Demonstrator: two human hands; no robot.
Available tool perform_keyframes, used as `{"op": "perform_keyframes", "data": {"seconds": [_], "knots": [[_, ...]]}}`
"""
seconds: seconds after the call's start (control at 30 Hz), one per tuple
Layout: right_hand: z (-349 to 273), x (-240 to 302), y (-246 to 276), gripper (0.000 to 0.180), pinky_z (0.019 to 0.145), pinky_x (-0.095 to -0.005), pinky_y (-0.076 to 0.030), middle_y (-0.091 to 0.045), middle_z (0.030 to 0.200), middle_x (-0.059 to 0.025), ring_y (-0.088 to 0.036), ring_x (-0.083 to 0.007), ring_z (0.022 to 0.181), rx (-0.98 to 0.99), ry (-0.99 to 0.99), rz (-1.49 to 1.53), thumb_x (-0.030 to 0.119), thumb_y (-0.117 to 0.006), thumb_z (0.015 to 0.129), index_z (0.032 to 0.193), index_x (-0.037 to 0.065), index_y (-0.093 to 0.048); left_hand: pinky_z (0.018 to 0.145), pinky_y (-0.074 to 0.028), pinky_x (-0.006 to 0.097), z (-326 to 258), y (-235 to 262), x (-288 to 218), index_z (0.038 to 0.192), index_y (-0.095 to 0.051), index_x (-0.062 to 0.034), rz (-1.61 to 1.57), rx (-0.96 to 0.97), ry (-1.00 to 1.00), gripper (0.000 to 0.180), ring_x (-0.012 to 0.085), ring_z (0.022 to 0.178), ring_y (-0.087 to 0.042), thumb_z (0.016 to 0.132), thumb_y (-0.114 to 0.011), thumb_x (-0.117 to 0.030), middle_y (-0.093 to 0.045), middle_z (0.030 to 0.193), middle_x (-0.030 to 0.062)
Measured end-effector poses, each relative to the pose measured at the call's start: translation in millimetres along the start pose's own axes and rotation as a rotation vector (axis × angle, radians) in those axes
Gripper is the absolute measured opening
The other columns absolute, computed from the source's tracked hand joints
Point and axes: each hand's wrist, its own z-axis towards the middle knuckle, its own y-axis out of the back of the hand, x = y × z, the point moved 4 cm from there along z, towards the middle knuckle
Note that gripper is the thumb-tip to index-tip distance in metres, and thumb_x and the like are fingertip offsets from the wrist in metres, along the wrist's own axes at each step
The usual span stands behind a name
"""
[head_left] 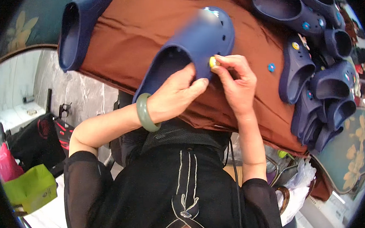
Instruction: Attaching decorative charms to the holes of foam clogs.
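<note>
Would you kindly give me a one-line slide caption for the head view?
Left hand steadies a navy clog while right hand presses a yellow charm into it.

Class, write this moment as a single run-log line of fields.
left hand: steadies navy clog | right hand: pinches yellow charm at clog's side | surface: brown cloth | nearby: pile of navy clogs

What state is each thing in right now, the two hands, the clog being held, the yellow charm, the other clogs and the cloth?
Left hand: gripping the held clog's side, jade-green bangle on the wrist.
Right hand: fingertips pinching the yellow charm.
Held clog: navy, on the cloth, opening toward the person.
Yellow charm: pressed against the clog's upper.
Piled clogs: heaped at right, some with charms.
Lone clog: lying at left, untouched.
Brown cloth: spread under everything.
</note>
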Motion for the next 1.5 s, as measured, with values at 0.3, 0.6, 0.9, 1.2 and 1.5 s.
{"op": "perform_keyframes", "data": {"seconds": [0.3,0.6,0.9,1.2,1.5], "knots": [[3,-25,96,0.027,0.081,-0.0423,-0.05,-0.054,0.111,-0.0179,-0.057,-0.0359,0.099,-0.109,0.109,-0.989,0.012,-0.06,0.09,0.116,0.005,-0.058,0.104,-0.032,0.028,-6,-4,-4,0.133,-0.043,0.0045,-0.129,0.01,0.051,0.041,0.0109,0.118,-0.044,0.096,-0.049,-0.011,-0.052,0.128,0.0053],[10,-35,94,0.026,0.086,-0.0353,-0.048,-0.06,0.109,-0.0173,-0.061,-0.03,0.099,0.087,0.023,-0.772,0.003,-0.058,0.089,0.115,0.0,-0.061,0.105,-0.033,0.031,3,-2,-7,0.135,-0.041,0.0035,-0.383,0.011,0.053,0.046,0.0149,0.12,-0.047,0.098,-0.05,-0.021,-0.052,0.13,0.0078],[70,22,-4,0.023,0.087,-0.0321,-0.049,-0.066,0.105,-0.013,-0.063,-0.0233,0.1,0.23,0.161,-0.207,0.003,-0.065,0.085,0.108,0.001,-0.065,0.099,-0.045,0.036,19,17,-6,0.125,-0.05,-0.001,-1.097,-0.148,0.075,0.036,0.0183,0.109,-0.058,0.094,-0.057,-0.02,-0.059,0.119,0.0087],[93,9,-17,0.011,0.086,-0.0293,-0.047,-0.068,0.097,-0.0077,-0.061,-0.018,0.097,0.254,0.044,-0.152,0.011,-0.07,0.084,0.092,0.006,-0.074,0.09,-0.049,0.032,14,16,-5,0.11,-0.059,-0.0011,-1.111,-0.155,0.091,0.022,0.0139,0.094,-0.06,0.095,-0.057,-0.016,-0.062,0.104,0.0046],[94,13,-15,0.015,0.088,-0.031,-0.043,-0.066,0.098,-0.006,-0.055,-0.0189,0.101,0.342,0.096,-0.253,0.015,-0.064,0.089,0.098,0.009,-0.074,0.093,-0.047,0.032,15,14,-2,0.113,-0.058,-0.0014,-1.15,-0.144,0.09,0.025,0.0138,0.098,-0.059,0.095,-0.058,-0.019,-0.062,0.107,0.0036]]}}
